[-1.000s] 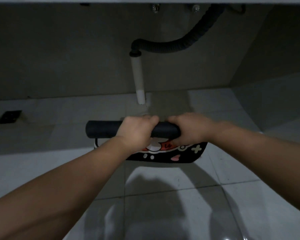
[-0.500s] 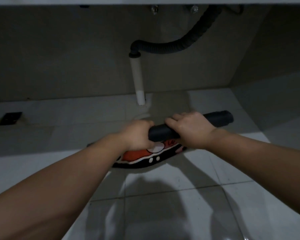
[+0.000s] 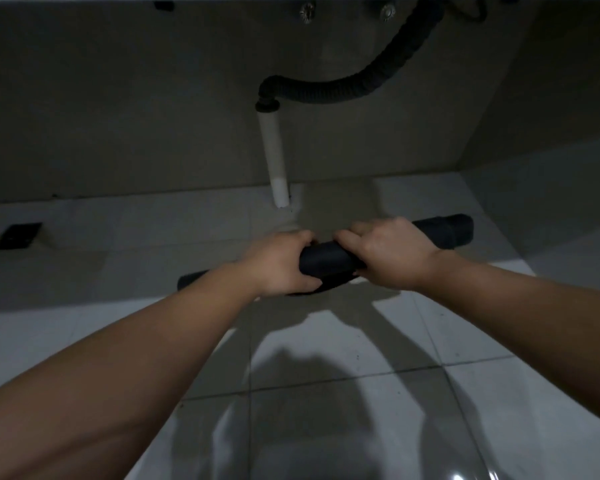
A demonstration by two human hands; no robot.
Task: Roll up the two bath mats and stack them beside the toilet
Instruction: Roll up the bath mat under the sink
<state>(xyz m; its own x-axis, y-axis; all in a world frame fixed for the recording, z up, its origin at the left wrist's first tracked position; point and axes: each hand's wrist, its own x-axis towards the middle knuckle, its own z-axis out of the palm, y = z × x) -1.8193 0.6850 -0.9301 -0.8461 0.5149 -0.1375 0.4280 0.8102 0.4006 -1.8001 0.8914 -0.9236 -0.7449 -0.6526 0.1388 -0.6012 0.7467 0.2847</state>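
Note:
A black bath mat (image 3: pixel 326 263) is rolled into a long tube that lies slanted on the white floor tiles, its right end (image 3: pixel 454 230) farther away and higher in view. My left hand (image 3: pixel 281 265) grips the roll left of its middle. My right hand (image 3: pixel 392 251) grips it just to the right, knuckles up. The roll's left end (image 3: pixel 191 280) pokes out behind my left forearm. No printed face of the mat shows. A second mat and the toilet are not in sight.
A white drain pipe (image 3: pixel 274 161) drops to the floor just beyond the roll, joined to a black corrugated hose (image 3: pixel 361 86) under a basin. A dark floor drain (image 3: pixel 18 235) sits far left. Walls close in behind and at right.
The flat, printed part of the mat has vanished into the roll. The roll has swung so its right end points away to the right, and both hands stayed on it.

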